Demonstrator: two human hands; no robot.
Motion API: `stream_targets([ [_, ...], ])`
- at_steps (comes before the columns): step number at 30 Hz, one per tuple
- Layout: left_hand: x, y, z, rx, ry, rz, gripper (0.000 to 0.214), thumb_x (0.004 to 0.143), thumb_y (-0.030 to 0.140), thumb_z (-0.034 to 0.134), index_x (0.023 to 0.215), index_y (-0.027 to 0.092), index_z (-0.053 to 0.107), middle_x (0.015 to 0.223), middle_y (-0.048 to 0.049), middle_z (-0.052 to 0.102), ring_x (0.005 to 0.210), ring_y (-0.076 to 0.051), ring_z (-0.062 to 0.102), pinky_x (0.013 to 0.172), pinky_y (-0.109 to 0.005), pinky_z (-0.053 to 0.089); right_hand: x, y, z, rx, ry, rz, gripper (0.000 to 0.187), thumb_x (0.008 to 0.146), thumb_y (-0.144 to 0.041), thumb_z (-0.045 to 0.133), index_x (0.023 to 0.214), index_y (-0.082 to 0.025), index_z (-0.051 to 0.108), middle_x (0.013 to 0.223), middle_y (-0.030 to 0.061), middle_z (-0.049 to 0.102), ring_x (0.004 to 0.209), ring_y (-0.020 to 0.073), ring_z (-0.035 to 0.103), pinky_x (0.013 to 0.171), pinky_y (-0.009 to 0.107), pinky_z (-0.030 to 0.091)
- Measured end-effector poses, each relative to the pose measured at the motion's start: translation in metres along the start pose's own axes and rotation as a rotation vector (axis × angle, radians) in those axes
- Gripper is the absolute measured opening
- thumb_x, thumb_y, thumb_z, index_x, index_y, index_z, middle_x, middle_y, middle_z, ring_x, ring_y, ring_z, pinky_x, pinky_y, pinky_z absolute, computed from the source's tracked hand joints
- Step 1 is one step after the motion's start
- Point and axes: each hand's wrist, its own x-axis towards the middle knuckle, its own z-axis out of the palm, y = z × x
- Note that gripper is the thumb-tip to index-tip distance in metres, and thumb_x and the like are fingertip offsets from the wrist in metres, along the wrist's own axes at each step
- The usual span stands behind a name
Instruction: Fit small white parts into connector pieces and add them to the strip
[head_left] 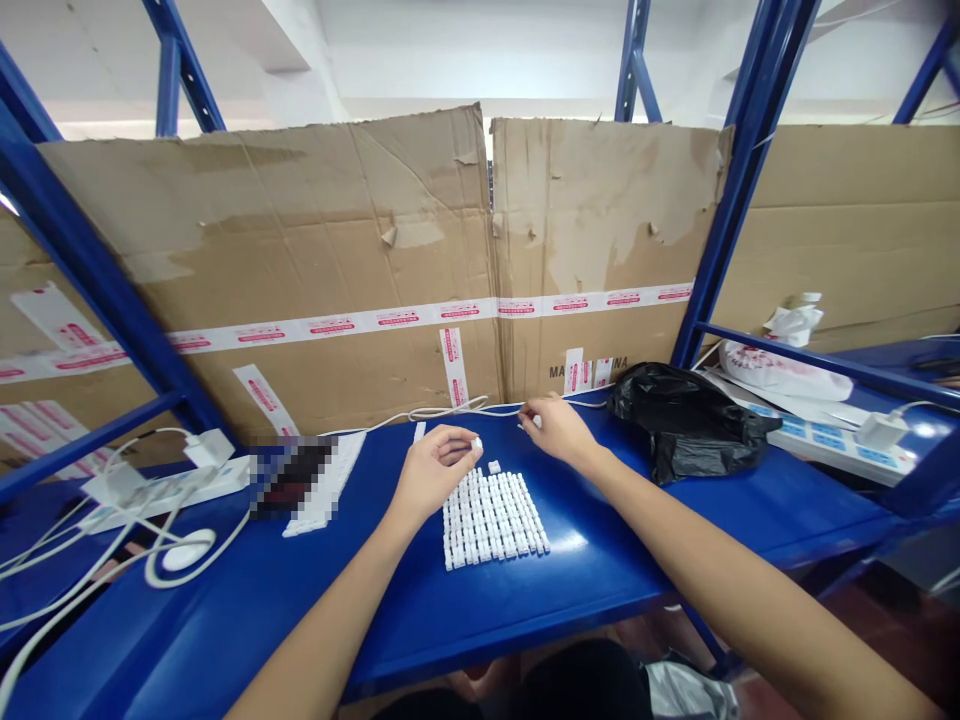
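The blue steel desk (525,600) carries rows of small white plastic pieces (491,520) just past and between the left hand (433,474) and right hand (557,430), a crumpled black plastic bag (686,420) beside the right hand, and a white power strip (169,492) with tangled white cables (148,570) well left of the left hand.

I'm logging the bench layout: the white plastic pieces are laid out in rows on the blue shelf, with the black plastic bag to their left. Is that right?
Not quite: the black plastic bag lies to the right of the rows of white plastic pieces, not to their left, as the head view shows. The pieces are in rows on the blue shelf, as you said.
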Motion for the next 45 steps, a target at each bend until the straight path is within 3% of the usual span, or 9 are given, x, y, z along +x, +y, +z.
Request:
stream_targets([
  [4,-0.005,0.006,0.002,0.169,0.018,0.187,0.018,0.083,0.034,0.078,0.097,0.023,0.077,0.104,-0.0078,0.07,0.091,-0.021,0.07,0.084,-0.035,0.062,-0.003,-0.046,0.002,0.212,-0.029,-0.179,0.02,0.099,-0.024,0.056,0.088,-0.021,0.073,0.085,0.0046,0.075,0.085,0.021,0.062,0.08,0.034,0.048],
  [8,-0.009,0.01,0.003,0.249,0.024,0.231,0.017,0.085,0.033,0.074,0.099,0.024,0.076,0.103,-0.0071,0.07,0.085,-0.021,0.067,0.083,-0.035,0.059,-0.008,-0.07,0.006,0.278,-0.043,-0.224,0.018,0.095,-0.018,0.057,0.087,-0.021,0.073,0.081,0.0033,0.075,0.087,0.0213,0.062,0.079,0.034,0.048],
  [19,-0.009,0.009,0.003,0.303,0.036,0.23,0.014,0.082,0.032,0.076,0.095,0.027,0.075,0.096,-0.0052,0.073,0.086,-0.024,0.068,0.092,-0.038,0.054,-0.008,-0.069,0.009,0.214,-0.035,-0.206,0.016,0.084,-0.013,0.063,0.072,-0.022,0.068,0.072,0.0023,0.071,0.081,0.0205,0.061,0.074,0.031,0.048],
  [23,-0.01,0.012,0.002,0.314,0.032,0.24,0.018,0.082,0.031,0.077,0.099,0.026,0.075,0.102,-0.0059,0.074,0.088,-0.023,0.069,0.094,-0.038,0.055,-0.003,-0.053,0.011,0.08,-0.049,-0.075,0.02,0.087,-0.016,0.062,0.069,-0.021,0.067,0.07,0.0042,0.071,0.077,0.0204,0.063,0.073,0.03,0.047],
  [26,-0.008,0.013,-0.004,0.313,0.057,0.247,0.017,0.086,0.033,0.074,0.101,0.025,0.075,0.107,-0.0068,0.075,0.091,-0.023,0.071,0.094,-0.038,0.057,0.0,-0.026,0.006,-0.102,-0.092,0.113,0.021,0.09,-0.022,0.062,0.071,-0.02,0.071,0.074,0.0084,0.072,0.077,0.0214,0.066,0.07,0.029,0.046],
  [31,-0.001,0.016,-0.042,0.224,0.186,0.036,0.024,0.085,0.042,0.075,0.097,0.022,0.077,0.1,-0.0073,0.08,0.095,-0.026,0.076,0.096,-0.04,0.058,0.001,0.014,-0.006,-0.304,-0.147,0.37,0.031,0.098,-0.037,0.056,0.088,-0.017,0.077,0.09,0.0155,0.075,0.082,0.024,0.071,0.067,0.028,0.045],
  [37,-0.025,0.019,-0.088,0.27,0.138,-0.202,0.031,0.073,0.046,0.082,0.092,0.021,0.079,0.091,-0.0076,0.082,0.087,-0.027,0.076,0.085,-0.037,0.059,-0.001,0.012,-0.003,-0.241,-0.212,0.349,0.034,0.1,-0.04,0.053,0.089,-0.018,0.076,0.09,0.0132,0.076,0.085,0.0236,0.072,0.067,0.027,0.043],
  [42,-0.054,0.01,-0.094,0.44,-0.033,-0.356,0.033,0.076,0.05,0.076,0.091,0.021,0.076,0.083,-0.0054,0.08,0.079,-0.026,0.076,0.08,-0.037,0.059,-0.001,-0.001,0.008,-0.176,-0.257,0.281,0.036,0.101,-0.043,0.053,0.087,-0.019,0.075,0.091,0.0106,0.075,0.087,0.0221,0.071,0.067,0.026,0.042],
  [45,-0.061,0.006,-0.09,0.579,-0.002,-0.337,0.027,0.077,0.049,0.072,0.085,0.023,0.075,0.086,-0.0044,0.081,0.085,-0.027,0.076,0.085,-0.039,0.058,-0.004,-0.004,0.01,-0.145,-0.255,0.229,0.034,0.1,-0.041,0.054,0.086,-0.019,0.075,0.087,0.0095,0.075,0.09,0.0225,0.07,0.067,0.026,0.042],
])
